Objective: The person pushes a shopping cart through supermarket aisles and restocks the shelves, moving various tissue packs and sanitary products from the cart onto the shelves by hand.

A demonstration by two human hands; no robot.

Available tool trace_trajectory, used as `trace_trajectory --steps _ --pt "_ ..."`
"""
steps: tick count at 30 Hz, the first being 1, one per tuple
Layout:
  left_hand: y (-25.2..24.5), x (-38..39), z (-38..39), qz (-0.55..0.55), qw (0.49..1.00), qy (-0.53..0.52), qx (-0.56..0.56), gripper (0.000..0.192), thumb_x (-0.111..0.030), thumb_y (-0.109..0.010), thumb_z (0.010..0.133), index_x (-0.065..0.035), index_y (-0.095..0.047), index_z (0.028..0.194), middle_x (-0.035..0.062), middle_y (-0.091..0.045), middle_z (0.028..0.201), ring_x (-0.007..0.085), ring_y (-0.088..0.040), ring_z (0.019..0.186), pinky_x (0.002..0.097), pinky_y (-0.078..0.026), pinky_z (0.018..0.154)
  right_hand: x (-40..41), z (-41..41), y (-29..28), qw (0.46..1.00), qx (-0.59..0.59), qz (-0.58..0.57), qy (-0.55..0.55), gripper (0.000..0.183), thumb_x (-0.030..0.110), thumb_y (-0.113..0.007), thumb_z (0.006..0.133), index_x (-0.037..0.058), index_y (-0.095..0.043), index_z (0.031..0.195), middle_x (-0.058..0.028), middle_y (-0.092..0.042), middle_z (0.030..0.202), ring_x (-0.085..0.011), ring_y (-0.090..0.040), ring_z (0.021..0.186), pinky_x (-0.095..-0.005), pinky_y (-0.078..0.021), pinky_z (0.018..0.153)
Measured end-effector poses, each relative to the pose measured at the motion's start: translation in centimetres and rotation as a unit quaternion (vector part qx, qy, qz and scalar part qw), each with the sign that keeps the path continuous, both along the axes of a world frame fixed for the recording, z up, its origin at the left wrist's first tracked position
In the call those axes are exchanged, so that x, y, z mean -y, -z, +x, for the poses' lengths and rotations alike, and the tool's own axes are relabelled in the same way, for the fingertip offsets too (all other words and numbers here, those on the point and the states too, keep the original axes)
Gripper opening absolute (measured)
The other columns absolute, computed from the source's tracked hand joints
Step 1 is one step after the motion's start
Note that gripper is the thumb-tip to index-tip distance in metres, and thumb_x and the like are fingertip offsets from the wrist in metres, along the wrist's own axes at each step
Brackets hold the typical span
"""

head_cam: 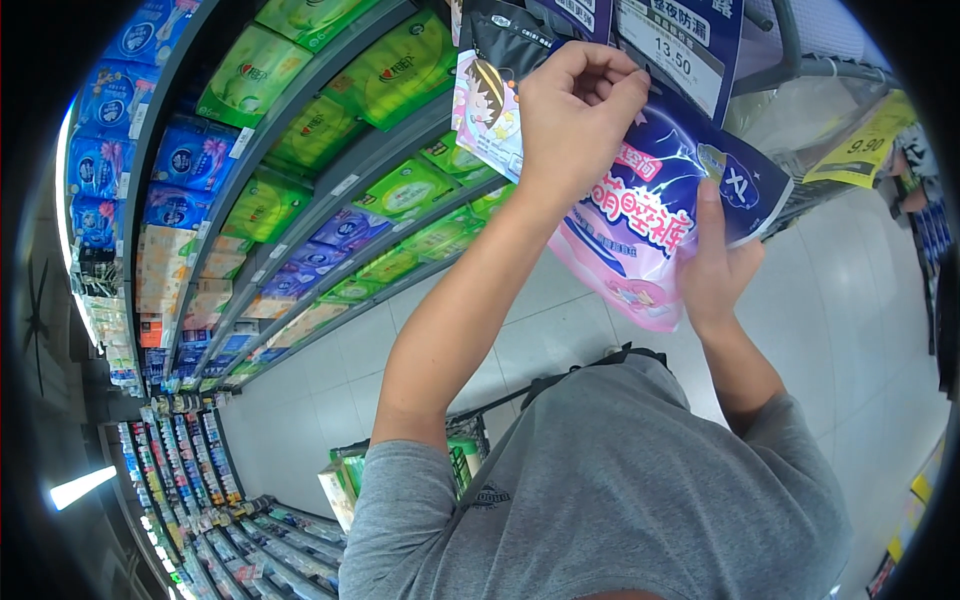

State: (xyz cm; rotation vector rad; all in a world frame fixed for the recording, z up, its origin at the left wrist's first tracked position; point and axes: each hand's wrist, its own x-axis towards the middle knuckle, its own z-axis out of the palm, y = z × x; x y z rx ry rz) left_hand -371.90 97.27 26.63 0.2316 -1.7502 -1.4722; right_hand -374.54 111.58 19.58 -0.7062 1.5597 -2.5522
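Note:
A glossy purple and pink plastic pouch [637, 202], printed with large characters and a cartoon figure, is tilted in front of me. My left hand [577, 112] has curled fingers, and thumb and fingertips pinch together at the pouch's upper edge. Around the lower right side my right hand [716, 262] grips the pouch, thumb on its front and fingers hidden behind. Just left of my left hand hangs a black and white pouch [487, 105] with a cartoon face, partly covered by that hand. A dark blue price card [671, 56] is directly above the purple pouch.
Shelves of green tissue packs [397, 67] and blue packs [191, 157] run along the left. At upper right is a grey metal rack [795, 67] with a yellow price tag [862, 146]. A black basket [469, 431] holding packs is below my left arm, above the tiled floor [547, 341].

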Motion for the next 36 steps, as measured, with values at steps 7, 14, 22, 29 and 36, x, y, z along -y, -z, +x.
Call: trace_trajectory --steps 7,14,22,29,36 --pt "-0.2 -1.3 4.9 -0.044 0.994 -0.089 -0.047 0.012 -0.002 -0.070 0.082 0.0024 -0.063 0.091 0.0032 -0.064 0.078 0.0067 -0.056 0.068 0.0206 -0.045 0.063 -3.6 -0.8 4.2 0.959 -0.245 0.061 0.128 0.042 0.009 -0.063 0.088 -0.0063 -0.049 0.124 -0.0202 -0.055 0.122 -0.0239 -0.054 0.112 -0.0337 -0.0414 0.094" --pt "-6.6 -4.0 18.2 -0.224 0.963 -0.080 -0.124 0.005 -0.005 -0.062 0.082 -0.0019 -0.065 0.083 0.0084 -0.066 0.082 0.0185 -0.061 0.076 0.0287 -0.050 0.071 -6.2 2.2 2.4 0.910 -0.406 0.050 -0.068 0.030 0.001 -0.064 0.078 -0.0010 -0.055 0.106 -0.0194 -0.059 0.109 -0.0314 -0.058 0.100 -0.0415 -0.0453 0.088" --pt "-14.6 -17.4 29.3 -0.003 0.984 -0.089 -0.157 0.008 -0.007 -0.070 0.082 -0.0111 -0.074 0.088 0.0007 -0.064 0.089 0.0130 -0.056 0.077 0.0190 -0.045 0.073 3.7 13.4 10.1 0.766 -0.392 0.174 -0.478 0.005 0.010 -0.065 0.081 0.0054 -0.063 0.081 -0.0078 -0.066 0.078 -0.0271 -0.064 0.071 -0.0367 -0.0499 0.065" --pt "-13.9 -21.2 34.4 -0.054 0.958 -0.191 -0.205 0.009 -0.023 -0.072 0.083 -0.0176 -0.078 0.086 0.0058 -0.068 0.082 0.0103 -0.057 0.075 0.0212 -0.042 0.065 4.6 24.3 14.6 0.606 -0.383 0.200 -0.668 0.010 0.014 -0.063 0.085 0.0041 -0.064 0.083 -0.0095 -0.067 0.078 -0.0272 -0.064 0.071 -0.0373 -0.0505 0.065" --pt "-13.1 -25.8 37.8 -0.047 0.910 -0.299 -0.282 0.017 -0.002 -0.063 0.082 -0.0102 -0.076 0.076 0.0011 -0.065 0.066 0.0056 -0.048 0.055 0.0194 -0.036 0.053 3.1 32.7 14.8 0.507 -0.370 0.152 -0.763 0.009 0.013 -0.063 0.085 0.0038 -0.065 0.085 -0.0106 -0.067 0.078 -0.0259 -0.066 0.070 -0.0357 -0.0519 0.064"
